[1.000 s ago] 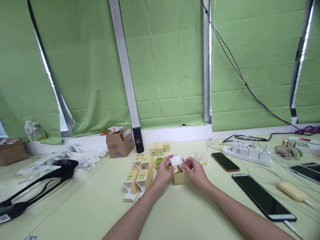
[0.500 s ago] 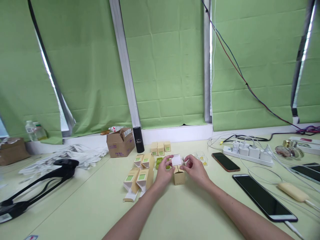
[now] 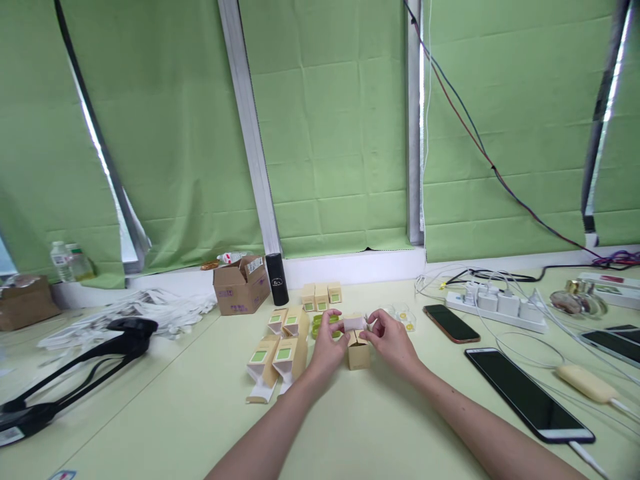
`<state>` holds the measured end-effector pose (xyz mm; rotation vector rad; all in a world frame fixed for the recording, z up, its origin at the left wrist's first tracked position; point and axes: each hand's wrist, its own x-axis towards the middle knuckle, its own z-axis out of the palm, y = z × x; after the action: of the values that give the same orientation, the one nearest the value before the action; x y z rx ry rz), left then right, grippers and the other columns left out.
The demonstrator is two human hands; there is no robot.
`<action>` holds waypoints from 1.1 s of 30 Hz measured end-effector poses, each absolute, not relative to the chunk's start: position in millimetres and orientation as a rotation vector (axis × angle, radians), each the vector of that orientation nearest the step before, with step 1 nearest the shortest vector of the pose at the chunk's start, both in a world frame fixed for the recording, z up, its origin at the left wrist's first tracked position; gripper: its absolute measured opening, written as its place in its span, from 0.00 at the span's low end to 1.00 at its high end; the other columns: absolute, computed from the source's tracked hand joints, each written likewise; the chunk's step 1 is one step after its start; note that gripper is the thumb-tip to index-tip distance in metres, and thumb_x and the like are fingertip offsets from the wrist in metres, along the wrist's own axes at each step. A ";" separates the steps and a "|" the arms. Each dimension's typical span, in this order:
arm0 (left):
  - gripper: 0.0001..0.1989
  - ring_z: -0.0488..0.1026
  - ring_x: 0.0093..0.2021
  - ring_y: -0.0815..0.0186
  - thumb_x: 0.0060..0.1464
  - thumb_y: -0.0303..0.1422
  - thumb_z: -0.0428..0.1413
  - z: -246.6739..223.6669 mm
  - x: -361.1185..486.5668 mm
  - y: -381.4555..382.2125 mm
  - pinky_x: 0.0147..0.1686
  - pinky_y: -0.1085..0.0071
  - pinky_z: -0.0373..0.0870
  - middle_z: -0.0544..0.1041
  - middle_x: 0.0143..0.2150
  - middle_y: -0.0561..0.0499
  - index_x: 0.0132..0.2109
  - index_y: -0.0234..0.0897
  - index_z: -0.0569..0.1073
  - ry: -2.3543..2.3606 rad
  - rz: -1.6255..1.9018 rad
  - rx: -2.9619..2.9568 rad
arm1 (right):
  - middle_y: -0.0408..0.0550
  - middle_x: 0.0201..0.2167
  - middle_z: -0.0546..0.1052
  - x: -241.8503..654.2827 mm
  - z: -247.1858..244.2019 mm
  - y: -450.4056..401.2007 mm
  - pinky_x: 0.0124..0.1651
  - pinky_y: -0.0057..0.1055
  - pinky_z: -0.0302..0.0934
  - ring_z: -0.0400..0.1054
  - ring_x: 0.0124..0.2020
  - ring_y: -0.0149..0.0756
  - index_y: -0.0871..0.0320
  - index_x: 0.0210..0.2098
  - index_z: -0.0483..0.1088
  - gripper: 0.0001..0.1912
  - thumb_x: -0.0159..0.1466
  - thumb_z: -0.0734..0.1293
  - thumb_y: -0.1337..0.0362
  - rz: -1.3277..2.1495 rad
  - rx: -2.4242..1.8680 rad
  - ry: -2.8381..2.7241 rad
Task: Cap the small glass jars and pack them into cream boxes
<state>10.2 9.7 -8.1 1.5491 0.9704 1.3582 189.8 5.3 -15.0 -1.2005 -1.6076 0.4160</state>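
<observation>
A small tan cardboard box (image 3: pixel 359 357) stands upright on the table in front of me, its white-lined lid flap (image 3: pixel 355 324) bent over at the top. My left hand (image 3: pixel 327 341) grips the box's left side, thumb near the top edge and forefinger at the flap. On the other side my right hand (image 3: pixel 390 339) pinches the flap's right end, thumb by the box's upper rim. Behind my left hand sit green round containers (image 3: pixel 317 323), partly covered. Several tan boxes with green labels (image 3: pixel 285 352) stand to the left, the front ones with their flaps hanging out.
Three more boxes (image 3: pixel 321 297) stand farther back. Clear cups with yellow bits (image 3: pixel 406 319) lie behind my right hand. Phones (image 3: pixel 527 393), a power strip (image 3: pixel 495 310) and cables occupy the right. A brown carton (image 3: pixel 241 287), a black cylinder (image 3: pixel 277 280) and a black headset-like frame (image 3: pixel 125 343) are left.
The box's lid flap, upright before with its white inside showing, is now curled forward and lower over the opening. Both hands stay almost in place; the right fingers have closed in on the flap.
</observation>
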 end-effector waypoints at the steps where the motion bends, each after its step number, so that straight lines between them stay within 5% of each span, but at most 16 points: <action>1: 0.21 0.77 0.50 0.56 0.51 0.26 0.61 -8.2 10.3 10.2 0.48 0.61 0.70 0.81 0.44 0.44 0.51 0.41 0.64 0.972 1.359 1.560 | 0.36 0.19 0.69 189.9 -15.1 5.2 0.28 0.29 0.53 0.64 0.22 0.35 0.52 0.34 0.67 0.09 0.57 0.70 0.58 0.411 -1.203 -1.607; 15: 0.06 0.78 0.51 0.54 0.48 0.23 0.59 -7.9 9.9 13.1 0.54 0.57 0.71 0.82 0.43 0.42 0.32 0.38 0.71 0.947 1.405 1.695 | 0.38 0.20 0.69 190.5 -21.8 3.2 0.29 0.29 0.51 0.63 0.23 0.34 0.53 0.32 0.67 0.02 0.59 0.64 0.66 0.167 -1.228 -1.716; 33: 0.06 0.76 0.50 0.55 0.52 0.25 0.57 4.8 -0.2 4.6 0.53 0.58 0.68 0.81 0.45 0.43 0.37 0.38 0.76 1.014 1.444 1.911 | 0.44 0.25 0.76 194.0 -17.0 -10.8 0.32 0.31 0.58 0.67 0.25 0.36 0.55 0.39 0.74 0.09 0.64 0.62 0.62 0.215 -1.057 -1.771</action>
<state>-0.2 4.6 4.8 1.9112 1.0139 1.4443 194.0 -10.8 -17.0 -1.0567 -1.7705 0.2155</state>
